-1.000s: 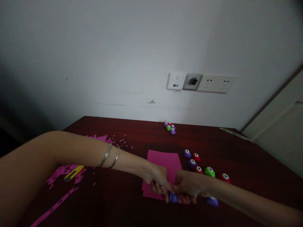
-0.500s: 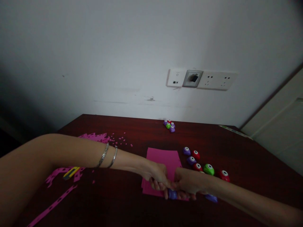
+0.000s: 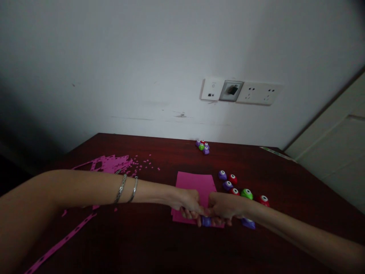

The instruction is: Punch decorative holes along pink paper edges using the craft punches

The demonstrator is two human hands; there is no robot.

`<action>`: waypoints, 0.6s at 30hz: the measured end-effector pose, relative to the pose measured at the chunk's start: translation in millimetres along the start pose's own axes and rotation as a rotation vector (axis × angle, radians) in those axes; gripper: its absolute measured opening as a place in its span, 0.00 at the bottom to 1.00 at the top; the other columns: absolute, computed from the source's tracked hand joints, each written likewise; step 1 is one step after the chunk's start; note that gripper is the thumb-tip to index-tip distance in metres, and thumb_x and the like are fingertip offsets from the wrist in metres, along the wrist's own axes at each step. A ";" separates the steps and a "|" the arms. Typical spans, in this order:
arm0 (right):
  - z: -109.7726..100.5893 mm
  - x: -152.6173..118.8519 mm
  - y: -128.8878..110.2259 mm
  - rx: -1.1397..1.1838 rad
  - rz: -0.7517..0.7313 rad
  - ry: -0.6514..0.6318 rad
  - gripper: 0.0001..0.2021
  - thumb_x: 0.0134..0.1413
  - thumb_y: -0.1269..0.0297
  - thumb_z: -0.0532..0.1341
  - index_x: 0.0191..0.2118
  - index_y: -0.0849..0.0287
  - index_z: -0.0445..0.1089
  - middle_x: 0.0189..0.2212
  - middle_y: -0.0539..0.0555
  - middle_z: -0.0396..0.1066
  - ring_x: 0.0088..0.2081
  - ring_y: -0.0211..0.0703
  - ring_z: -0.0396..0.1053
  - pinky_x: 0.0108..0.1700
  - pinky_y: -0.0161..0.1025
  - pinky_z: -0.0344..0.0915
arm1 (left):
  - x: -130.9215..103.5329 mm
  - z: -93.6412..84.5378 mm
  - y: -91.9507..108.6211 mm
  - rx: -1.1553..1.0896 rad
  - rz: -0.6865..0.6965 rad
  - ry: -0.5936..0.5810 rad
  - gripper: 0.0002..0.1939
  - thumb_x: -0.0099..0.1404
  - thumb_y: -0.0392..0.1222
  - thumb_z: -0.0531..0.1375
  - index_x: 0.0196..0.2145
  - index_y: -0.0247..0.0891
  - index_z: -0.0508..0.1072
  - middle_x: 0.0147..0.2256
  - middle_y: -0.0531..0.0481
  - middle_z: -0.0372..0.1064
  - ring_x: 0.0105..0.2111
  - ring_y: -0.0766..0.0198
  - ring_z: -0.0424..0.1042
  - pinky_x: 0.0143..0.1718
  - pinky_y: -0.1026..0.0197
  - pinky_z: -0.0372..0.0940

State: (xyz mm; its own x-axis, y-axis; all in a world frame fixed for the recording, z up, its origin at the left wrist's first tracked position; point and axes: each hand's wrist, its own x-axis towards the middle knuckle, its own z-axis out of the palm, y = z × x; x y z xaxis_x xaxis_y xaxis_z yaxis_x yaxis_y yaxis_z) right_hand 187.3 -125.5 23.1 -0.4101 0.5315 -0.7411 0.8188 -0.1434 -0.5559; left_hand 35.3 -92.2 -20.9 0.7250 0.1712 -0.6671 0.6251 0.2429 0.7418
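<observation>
My left hand (image 3: 190, 202) and my right hand (image 3: 226, 205) meet over the near part of a stack of pink paper (image 3: 196, 180). Between them is a purple-blue paper punch (image 3: 205, 221), with the fingers of both hands closed around it and the thumbs pressed together on top. Most of the punch is covered by the fingers, and I cannot tell how far the paper sits inside it. Two silver bangles (image 3: 121, 189) circle my left wrist.
Several purple, red and green punches (image 3: 246, 194) lie right of the paper, some partly behind my right arm. A smaller cluster of punches (image 3: 202, 146) sits by the wall. Punched pink scraps (image 3: 114, 163) and a long strip (image 3: 61, 243) lie left. Wall sockets (image 3: 258, 93) are above.
The view has shifted slightly, so the table things sit a little higher. My left forearm now covers the yellow cutter seen before. Both hands keep their grip on the punch.
</observation>
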 end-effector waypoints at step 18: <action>3.0 -11.8 -1.3 -0.026 -0.013 0.041 0.16 0.53 0.65 0.55 0.17 0.62 0.60 0.11 0.43 0.55 0.11 0.26 0.52 0.14 0.26 0.53 | 2.6 -17.2 25.4 0.378 -0.063 -0.165 0.24 0.45 0.63 0.62 0.17 0.36 0.71 0.13 0.57 0.48 0.11 0.74 0.46 0.11 0.70 0.40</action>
State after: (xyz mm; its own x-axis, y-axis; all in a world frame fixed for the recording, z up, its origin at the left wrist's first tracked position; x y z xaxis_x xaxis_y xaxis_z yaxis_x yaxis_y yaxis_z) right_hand 189.9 -134.1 31.4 -0.4042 0.5670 -0.7177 0.8241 -0.1148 -0.5548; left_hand 48.1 -69.1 -5.1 0.6994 0.0046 -0.7147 0.7095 -0.1251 0.6935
